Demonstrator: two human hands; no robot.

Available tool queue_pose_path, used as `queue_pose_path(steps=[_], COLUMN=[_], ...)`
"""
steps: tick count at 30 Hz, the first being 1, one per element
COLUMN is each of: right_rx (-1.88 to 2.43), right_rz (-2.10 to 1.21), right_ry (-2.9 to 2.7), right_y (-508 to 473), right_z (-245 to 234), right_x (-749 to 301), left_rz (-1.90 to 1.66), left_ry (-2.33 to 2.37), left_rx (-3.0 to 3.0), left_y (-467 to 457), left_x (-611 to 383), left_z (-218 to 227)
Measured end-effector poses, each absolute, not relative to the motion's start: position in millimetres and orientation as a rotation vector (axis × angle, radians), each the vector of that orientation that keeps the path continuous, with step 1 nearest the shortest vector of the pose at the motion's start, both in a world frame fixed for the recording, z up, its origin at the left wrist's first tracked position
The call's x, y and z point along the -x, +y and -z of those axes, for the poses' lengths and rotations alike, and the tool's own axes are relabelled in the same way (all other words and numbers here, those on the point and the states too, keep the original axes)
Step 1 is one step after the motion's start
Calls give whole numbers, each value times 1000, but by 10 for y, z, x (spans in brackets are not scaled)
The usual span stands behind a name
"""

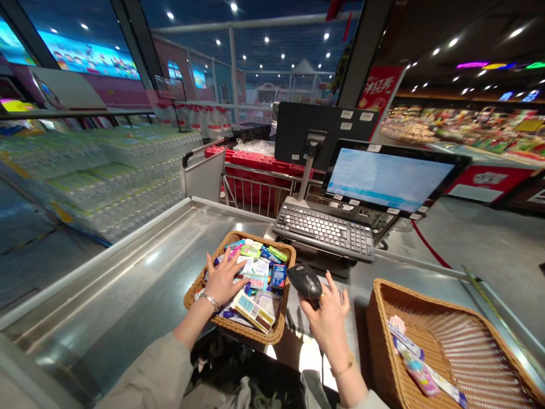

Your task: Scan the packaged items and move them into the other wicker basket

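Beige sleeves (149, 378) reach toward a wicker basket (281, 287) heaped with small packets (259, 272). Left hand (223, 278) lies on the packets, fingers spread apart, apparently touching rather than gripping. Right hand (327, 326) sits just right of the basket, fingers curled around a black handheld barcode scanner (304, 282), though the scanner hides part of that grip. The packets look light, thin and slippery, best pinched by an edge. Beyond the basket stands a keyboard (323, 230); well right of the basket, a second wicker basket (426, 341) holds a few packaged items (419, 369).
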State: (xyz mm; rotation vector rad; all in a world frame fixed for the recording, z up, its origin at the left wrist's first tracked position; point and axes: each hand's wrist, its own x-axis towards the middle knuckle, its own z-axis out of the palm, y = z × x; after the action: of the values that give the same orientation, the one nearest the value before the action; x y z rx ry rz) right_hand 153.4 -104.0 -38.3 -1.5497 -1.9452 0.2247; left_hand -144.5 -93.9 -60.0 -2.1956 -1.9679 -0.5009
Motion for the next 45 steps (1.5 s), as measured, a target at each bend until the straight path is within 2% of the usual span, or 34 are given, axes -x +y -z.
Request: queue_pose_path(steps=[16,25,45], right_rx=[1468,1425,1418], right_rz=[-275,-297,-293], right_ry=[-2003,-2013,-2002], right_y=[-1008,-970,-957], right_z=[398,499,543], right_x=[-1398,-1361,-1344], left_rz=[353,184,210], left_ry=[-2186,-2280,-2340], left_rx=[2130,2263,2368], left_y=[-1334,-1168,-1157], left_x=[2079,2228,2316], left_z=[665,596,602])
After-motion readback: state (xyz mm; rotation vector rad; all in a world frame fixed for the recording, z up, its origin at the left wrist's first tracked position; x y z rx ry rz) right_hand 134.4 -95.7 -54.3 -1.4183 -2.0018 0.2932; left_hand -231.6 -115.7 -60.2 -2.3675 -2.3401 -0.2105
